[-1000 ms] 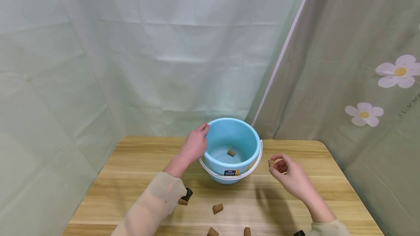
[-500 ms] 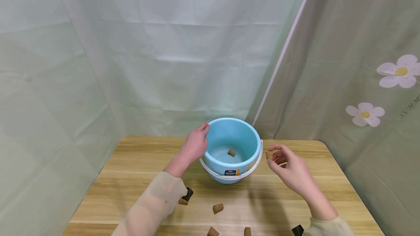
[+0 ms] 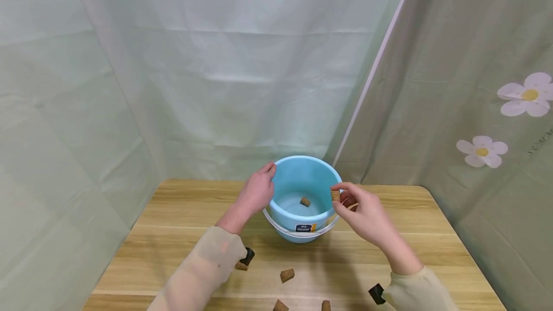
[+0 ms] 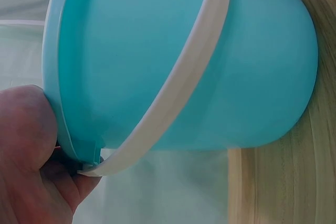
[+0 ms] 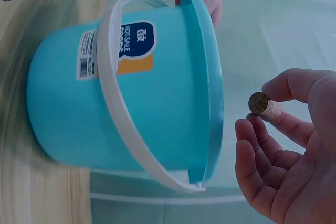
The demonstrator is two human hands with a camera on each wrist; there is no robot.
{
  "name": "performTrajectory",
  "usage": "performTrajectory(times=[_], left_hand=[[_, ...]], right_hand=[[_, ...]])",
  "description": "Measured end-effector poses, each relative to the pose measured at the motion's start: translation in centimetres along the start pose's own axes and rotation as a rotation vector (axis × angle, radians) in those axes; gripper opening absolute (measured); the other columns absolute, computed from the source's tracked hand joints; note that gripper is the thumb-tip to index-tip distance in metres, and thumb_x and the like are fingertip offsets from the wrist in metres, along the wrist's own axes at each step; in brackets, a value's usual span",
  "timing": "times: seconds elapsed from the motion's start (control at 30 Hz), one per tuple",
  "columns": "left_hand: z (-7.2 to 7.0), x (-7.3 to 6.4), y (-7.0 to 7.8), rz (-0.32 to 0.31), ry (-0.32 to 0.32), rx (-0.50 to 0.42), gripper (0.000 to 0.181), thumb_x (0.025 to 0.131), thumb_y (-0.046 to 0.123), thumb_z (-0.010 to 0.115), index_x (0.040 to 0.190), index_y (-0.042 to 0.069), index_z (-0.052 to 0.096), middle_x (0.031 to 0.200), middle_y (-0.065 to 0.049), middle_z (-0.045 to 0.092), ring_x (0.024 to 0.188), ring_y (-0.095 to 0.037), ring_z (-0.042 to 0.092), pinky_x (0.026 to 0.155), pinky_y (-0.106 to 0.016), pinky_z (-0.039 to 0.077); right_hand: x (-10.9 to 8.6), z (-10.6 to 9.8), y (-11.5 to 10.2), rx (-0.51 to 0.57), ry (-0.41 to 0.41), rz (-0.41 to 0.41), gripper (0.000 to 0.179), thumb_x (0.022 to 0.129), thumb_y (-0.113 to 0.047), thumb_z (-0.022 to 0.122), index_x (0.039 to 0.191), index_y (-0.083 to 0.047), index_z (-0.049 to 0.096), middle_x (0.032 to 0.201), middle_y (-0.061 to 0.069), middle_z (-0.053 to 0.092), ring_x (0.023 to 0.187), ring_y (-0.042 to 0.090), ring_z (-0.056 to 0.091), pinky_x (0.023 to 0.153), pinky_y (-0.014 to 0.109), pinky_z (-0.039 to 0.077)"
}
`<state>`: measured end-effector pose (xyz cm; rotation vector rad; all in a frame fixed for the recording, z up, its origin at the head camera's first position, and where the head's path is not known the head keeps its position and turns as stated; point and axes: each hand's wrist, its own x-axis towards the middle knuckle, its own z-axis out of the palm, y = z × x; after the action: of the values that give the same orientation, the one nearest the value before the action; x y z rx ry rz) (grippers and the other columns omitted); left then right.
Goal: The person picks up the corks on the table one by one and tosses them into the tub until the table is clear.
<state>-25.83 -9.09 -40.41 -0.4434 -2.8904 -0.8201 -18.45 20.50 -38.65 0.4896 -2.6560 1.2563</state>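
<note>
A light blue bucket with a white handle stands upright on the table. My left hand grips its left rim; in the left wrist view the thumb lies outside the rim near the handle's end. Between thumb and fingertips, my right hand pinches a cork. That cork is at the bucket's right rim in the head view, and the right wrist view has it raised just beyond the rim. One cork lies on the bucket's floor.
Several corks lie on the wooden table in front of the bucket, one of them a cork near the middle. Another cork is partly covered by the left sleeve's black piece. A pale curtain hangs behind.
My right hand has moved left and slightly up with the pinched cork, from beside the bucket to its right rim. The left hand and bucket have stayed in place.
</note>
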Motion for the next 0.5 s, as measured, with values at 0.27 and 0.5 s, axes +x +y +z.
performTrajectory(times=[0.27, 0.5], left_hand=[[0.1, -0.1, -0.1, 0.001, 0.005, -0.004, 0.049, 0.109, 0.005, 0.041, 0.157, -0.007, 0.047, 0.167, -0.021, 0.040, 0.153, -0.038, 0.040, 0.121, -0.052, 0.038], [0.2, 0.0, -0.2, 0.020, 0.011, 0.022, 0.050, 0.108, 0.005, 0.042, 0.156, -0.008, 0.047, 0.166, -0.022, 0.041, 0.151, -0.040, 0.042, 0.120, -0.051, 0.038]], right_hand=[[1.9, 1.2, -1.4, -0.004, -0.037, -0.043, 0.029, 0.099, -0.018, 0.077, 0.128, -0.017, 0.073, 0.095, -0.005, 0.071, 0.088, 0.011, 0.068, 0.076, 0.034, 0.061], [3.8, 2.3, -2.0, -0.073, -0.117, -0.048, 0.030, 0.099, -0.022, 0.077, 0.128, -0.019, 0.072, 0.093, -0.006, 0.070, 0.084, 0.012, 0.066, 0.070, 0.035, 0.057]])
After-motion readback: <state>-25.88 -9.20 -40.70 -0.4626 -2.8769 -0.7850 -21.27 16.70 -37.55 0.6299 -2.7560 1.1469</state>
